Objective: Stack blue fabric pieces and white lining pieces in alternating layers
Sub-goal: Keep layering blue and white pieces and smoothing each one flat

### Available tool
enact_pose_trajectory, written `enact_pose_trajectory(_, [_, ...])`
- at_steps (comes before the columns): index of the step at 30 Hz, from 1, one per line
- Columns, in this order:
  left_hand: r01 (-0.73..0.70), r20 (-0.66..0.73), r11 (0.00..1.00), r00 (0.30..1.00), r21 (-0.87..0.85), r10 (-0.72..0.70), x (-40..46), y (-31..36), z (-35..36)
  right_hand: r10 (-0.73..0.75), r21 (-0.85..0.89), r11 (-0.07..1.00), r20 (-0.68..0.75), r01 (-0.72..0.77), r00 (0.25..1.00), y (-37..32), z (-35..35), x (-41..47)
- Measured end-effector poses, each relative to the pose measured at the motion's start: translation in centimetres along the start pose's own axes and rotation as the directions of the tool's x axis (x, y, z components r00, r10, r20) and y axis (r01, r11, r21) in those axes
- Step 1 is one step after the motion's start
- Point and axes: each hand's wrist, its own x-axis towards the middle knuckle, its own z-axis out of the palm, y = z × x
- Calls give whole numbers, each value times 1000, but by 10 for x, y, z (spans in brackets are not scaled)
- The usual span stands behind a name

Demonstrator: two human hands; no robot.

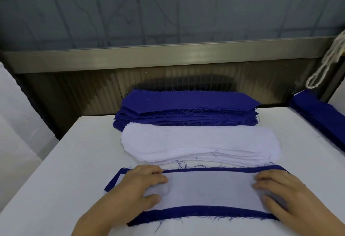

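A white lining piece (209,189) lies on top of a blue fabric piece (205,212) near the front of the table, with a blue border showing round it. My left hand (136,189) rests flat on the lining's left end. My right hand (287,196) rests flat on its right end. Behind them sits a pile of white lining pieces (199,142). Further back is a pile of blue fabric pieces (188,105) with frayed edges.
The white table (74,170) ends at a dark metal wall panel (93,90) behind the piles. Another stack of blue pieces (317,112) lies at the right edge. A white cord (324,64) hangs at the upper right.
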Motion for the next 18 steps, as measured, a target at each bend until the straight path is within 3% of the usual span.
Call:
enact_pose_trajectory(4, [11,-27,999,1000,-37,-12,-4,-5,-8,51,-89,995,-24,-53,998,4,-6,4])
enact_pose_trajectory(9, [33,-133,998,991,59,-25,0,-6,-7,61,-179,981,-55,-70,997,0,-7,17])
enact_pose_trajectory(14, [174,-266,982,952,71,-150,2,-14,-4,81,-67,994,-138,-91,987,-9,-4,49])
enact_pose_trajectory(18, [295,-425,955,866,9,-263,4,-15,-5,188,36,982,-91,-185,978,-1,10,78])
